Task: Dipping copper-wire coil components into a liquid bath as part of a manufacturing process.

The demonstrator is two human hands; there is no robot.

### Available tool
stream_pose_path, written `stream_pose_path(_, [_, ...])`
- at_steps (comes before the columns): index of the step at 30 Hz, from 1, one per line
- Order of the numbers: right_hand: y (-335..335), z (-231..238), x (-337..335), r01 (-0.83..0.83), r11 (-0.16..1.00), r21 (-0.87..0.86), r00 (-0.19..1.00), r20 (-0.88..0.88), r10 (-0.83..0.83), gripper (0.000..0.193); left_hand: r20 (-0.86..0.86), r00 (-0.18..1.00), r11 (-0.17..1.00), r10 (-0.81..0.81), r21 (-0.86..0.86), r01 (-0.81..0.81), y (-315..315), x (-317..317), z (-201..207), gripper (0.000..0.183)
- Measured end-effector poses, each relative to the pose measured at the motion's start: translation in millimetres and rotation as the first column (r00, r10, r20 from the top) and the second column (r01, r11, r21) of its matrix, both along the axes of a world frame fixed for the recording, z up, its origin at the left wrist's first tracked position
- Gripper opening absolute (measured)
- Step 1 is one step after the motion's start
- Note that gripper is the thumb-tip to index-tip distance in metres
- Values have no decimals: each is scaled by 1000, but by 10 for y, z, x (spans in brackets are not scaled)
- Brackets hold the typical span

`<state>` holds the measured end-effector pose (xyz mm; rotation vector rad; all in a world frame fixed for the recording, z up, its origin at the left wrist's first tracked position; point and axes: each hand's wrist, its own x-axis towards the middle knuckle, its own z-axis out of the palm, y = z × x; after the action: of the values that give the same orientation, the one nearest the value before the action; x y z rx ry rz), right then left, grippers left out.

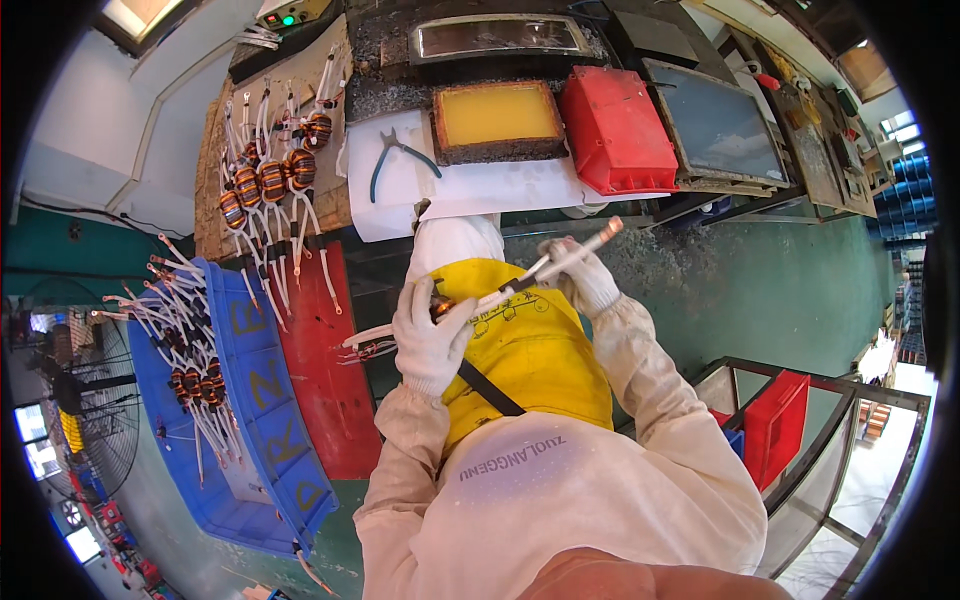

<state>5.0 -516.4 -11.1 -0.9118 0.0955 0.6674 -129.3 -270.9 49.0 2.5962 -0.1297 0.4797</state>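
My gloved left hand (428, 345) is closed around a copper-wound ring coil (440, 306), mostly hidden by the fingers. White leads (370, 338) stick out past the hand on its left side. From the coil a white cable (492, 299) with a black sleeve runs right to my gloved right hand (582, 277). That hand pinches the cable's far part, and a bare copper end (605, 234) points up and right beyond the fingers. Both hands are above the yellow apron (530, 350) on my lap.
Cutting pliers (398, 160) lie on white paper before a framed tray of yellow material (500, 115). A red bin (620, 130) stands right of it. Several similar coils (270, 180) lie on the bench at left; a blue crate (290, 430) below holds more. Another red bin (775, 430) is lower right.
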Motion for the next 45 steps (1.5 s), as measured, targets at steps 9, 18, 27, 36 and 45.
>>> stream_pose_path(9, [139, 22, 40, 74, 996, -55, 995, -61, -78, 23, -43, 992, 989, 118, 97, -113, -50, 11, -10, 48])
stream_pose_path(18, [-235, 438, -70, 234, 968, -89, 967, 129, -222, 25, -20, 995, 987, 103, 129, -99, -61, 46, -50, 46])
stream_pose_path(27, [178, 841, -211, 193, 906, -377, 842, 538, 44, 15, -5, 993, 987, 115, 115, -114, -40, 46, -64, 45])
stream_pose_path(36, [-11, 800, -89, 264, 963, -54, 938, 248, -243, 25, -14, 992, 990, 124, 74, -123, -54, 13, -47, 45])
stream_pose_path(45, [-69, 569, 5, 286, 905, -315, 936, 295, -193, 32, 27, 998, 998, 56, -19, -55, 16, -2, 67, 46])
